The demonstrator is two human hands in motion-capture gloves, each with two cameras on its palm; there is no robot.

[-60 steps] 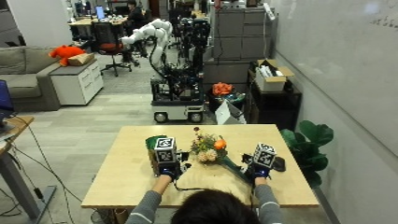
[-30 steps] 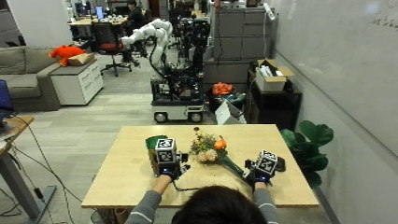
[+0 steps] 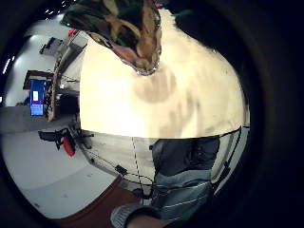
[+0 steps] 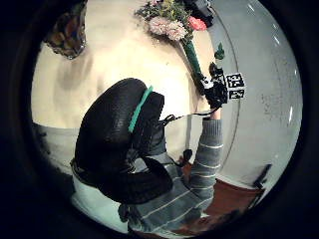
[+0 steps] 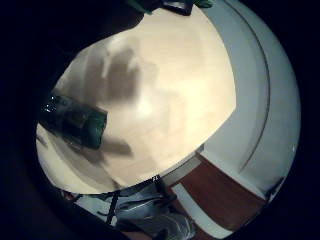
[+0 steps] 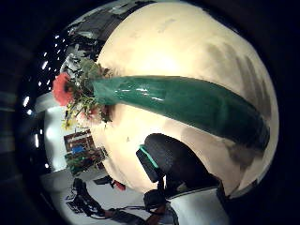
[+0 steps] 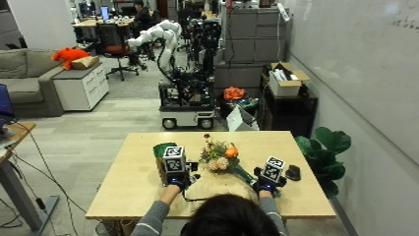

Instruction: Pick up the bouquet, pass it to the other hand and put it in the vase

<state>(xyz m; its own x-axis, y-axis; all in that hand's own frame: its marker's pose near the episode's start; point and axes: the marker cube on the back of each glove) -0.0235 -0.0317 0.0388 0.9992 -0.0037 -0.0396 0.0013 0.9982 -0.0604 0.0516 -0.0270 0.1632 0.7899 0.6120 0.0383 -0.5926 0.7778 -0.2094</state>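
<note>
1. Desk — a light wooden top; the person sits at its near edge with both forearms reaching over it.
2. Bouquet — held above the middle of the desk, its flower heads to the far left and its stem end slanting down toward the near right. The blooms include an orange flower and pale pink ones among green leaves.
3. Stem wrap — a long glossy green sleeve round the bouquet's stems; in the right thumb side palm view it runs straight across, close to that palm.
4. Right hand — over the near right part of the desk, at the stem end of the bouquet. In the left thumb side palm view it grips the lower end of the green stem wrap, fingers curled round it.
5. Left hand — over the near left part of the desk, just beside the vase and apart from the bouquet. Its thumb curves in front of the palm camera; nothing shows between the fingers, though whether they are spread or curled cannot be told.
6. Vase — a patterned green vessel on the left part of the desk, just beyond the left hand; its rim appears close in the left little finger side palm view.
7. Small dark object — on the desk to the right of the right hand.
</note>
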